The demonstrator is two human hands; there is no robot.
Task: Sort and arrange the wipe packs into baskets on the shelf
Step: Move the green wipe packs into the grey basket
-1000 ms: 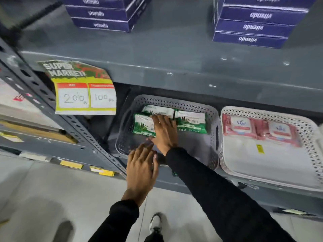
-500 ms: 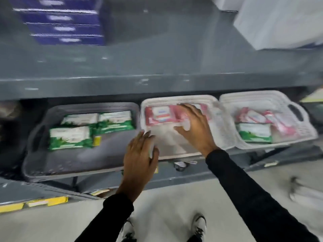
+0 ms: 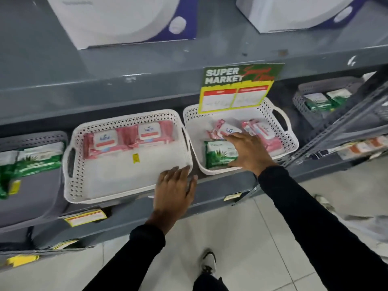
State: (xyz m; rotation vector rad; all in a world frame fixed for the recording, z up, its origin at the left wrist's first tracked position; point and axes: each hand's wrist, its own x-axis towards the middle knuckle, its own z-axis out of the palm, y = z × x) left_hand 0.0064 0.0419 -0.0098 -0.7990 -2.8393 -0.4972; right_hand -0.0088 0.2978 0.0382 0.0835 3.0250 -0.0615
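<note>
Three baskets sit side by side on the grey shelf. The grey basket (image 3: pixel 31 198) at the left holds green wipe packs (image 3: pixel 39 158). The middle white basket (image 3: pixel 126 185) holds two pink packs (image 3: pixel 107 141) along its back. In the right white basket (image 3: pixel 279 131), pink packs (image 3: pixel 262 131) lie mixed with one green pack (image 3: pixel 218 154). My right hand (image 3: pixel 247 152) reaches into that basket, fingers spread over the green pack and touching a pink one, gripping nothing that I can see. My left hand (image 3: pixel 174 187) rests open on the middle basket's front right corner.
A "Super Market" price sign (image 3: pixel 237 87) hangs over the right basket's back. Another grey basket (image 3: pixel 323 97) with green packs stands beyond a slanted shelf post (image 3: pixel 344 127). Large white boxes (image 3: pixel 117 19) sit on the shelf above. Tiled floor and my shoe (image 3: pixel 207 263) lie below.
The view has swung right along the shelf. My right hand went from the grey basket, over the middle basket, into the right basket. My left hand followed to the middle basket's front corner.
</note>
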